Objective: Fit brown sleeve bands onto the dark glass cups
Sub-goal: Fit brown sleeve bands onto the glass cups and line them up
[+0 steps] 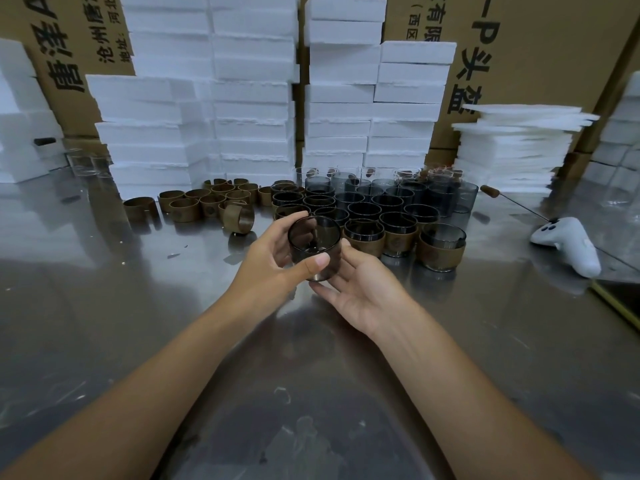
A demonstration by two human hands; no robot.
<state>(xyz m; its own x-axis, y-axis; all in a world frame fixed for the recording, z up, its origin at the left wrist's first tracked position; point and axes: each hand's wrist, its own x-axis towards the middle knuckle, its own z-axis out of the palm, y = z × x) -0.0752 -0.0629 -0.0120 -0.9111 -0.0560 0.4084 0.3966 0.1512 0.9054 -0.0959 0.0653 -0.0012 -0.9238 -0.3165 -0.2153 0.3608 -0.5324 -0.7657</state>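
The left hand (273, 252) grips a dark glass cup (313, 242), fingers curled round its far side and the thumb pressed on the near wall; the cup is held above the steel table (138, 306), tilted with its mouth toward the camera, and it wears no band. The right hand (367, 292) lies palm-up just beside and under the cup, fingers nearly straight and relaxed, touching near the base without clasping it.

The loose brown bands (207, 204) sit in a cluster on the table well to the left; the banded cups (398, 239) stand in a row just behind and to the right of the hands, with the bare cups (381, 199) packed behind them; white foam blocks (249, 98) are stacked at the back, and a white controller (568, 242) lies far right.

The likely next step is fetching a band, and the risks follow from that. If the right hand leaves, the smooth glass hangs on one tilted grip alone; a slack thumb could let it slip onto the hard steel and chip. The banded cups stand very close, so a dropped or swung cup could knock them together. A reach across could sweep the bands, and the one lying on its side may roll. A band pushed on crooked could jam partway.
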